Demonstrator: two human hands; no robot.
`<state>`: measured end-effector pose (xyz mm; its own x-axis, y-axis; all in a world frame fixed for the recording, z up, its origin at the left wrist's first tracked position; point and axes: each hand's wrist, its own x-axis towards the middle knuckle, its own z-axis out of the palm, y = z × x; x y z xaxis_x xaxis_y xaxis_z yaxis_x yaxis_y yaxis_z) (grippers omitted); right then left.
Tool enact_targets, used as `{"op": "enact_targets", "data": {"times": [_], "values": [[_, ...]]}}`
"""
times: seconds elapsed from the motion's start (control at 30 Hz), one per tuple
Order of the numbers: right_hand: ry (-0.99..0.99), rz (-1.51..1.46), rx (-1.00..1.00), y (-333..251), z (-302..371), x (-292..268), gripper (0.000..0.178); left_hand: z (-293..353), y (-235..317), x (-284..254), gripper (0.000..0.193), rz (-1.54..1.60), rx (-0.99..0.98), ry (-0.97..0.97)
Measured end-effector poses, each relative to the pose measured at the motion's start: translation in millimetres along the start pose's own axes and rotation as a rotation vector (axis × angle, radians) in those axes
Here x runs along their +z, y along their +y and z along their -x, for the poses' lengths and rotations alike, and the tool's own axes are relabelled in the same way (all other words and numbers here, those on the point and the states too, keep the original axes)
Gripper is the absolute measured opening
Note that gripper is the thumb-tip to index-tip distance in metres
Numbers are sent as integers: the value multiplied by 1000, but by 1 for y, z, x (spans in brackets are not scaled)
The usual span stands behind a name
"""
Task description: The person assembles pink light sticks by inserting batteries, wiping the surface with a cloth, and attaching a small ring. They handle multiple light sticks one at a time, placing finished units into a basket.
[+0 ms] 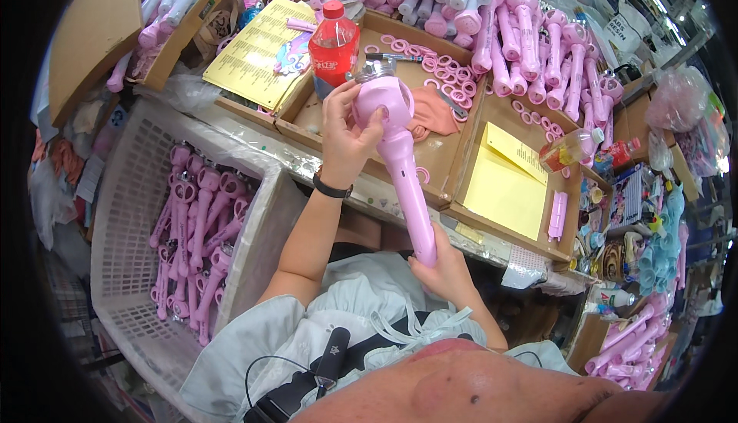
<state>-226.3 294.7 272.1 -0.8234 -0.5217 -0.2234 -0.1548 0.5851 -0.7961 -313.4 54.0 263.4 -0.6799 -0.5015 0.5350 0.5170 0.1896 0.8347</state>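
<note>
A pink toy wand [407, 181] with a round head and a shiny silver, clear-looking top is held aslant in front of my body. My left hand [344, 132] is closed around its head, thumb on the near face and fingers behind. Lower down, my right hand [446, 271] grips the tapered handle at its bottom end. Behind the wand's head stands a bottle of red drink [335, 43] with a red cap. Beside the head, an orange cloth [434, 114] lies in a cardboard tray [452, 181].
At the left stands a white plastic basket [123, 254] holding several pink wands [201, 208]. Pink rings [453, 69] are scattered in the trays. Yellow sheets [500, 200] lie to the right, with more pink wands [530, 43] heaped at the back.
</note>
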Motion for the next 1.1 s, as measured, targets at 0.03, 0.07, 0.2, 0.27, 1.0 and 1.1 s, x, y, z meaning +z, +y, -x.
{"op": "enact_targets", "data": {"times": [0.03,0.07,0.2,0.27,1.0,1.1], "values": [[10,29,-1,1,-1,1,67,-1,0,-1,46,21,-5,-1],[1,6,10,2,-2,2,69,-1,-1,-2,46,45,-9,-10],[-27,-151,35,9,-5,6,72,-3,-2,-8,50,2,-11,-79],[-54,-244,53,11,-5,8,72,-2,-2,-8,49,97,2,-84],[871,361,113,66,-288,-309,66,55,13,-50,15,-154,-295,-410],[880,424,281,78,-330,-332,72,61,15,-56,15,-136,-425,-359]]}}
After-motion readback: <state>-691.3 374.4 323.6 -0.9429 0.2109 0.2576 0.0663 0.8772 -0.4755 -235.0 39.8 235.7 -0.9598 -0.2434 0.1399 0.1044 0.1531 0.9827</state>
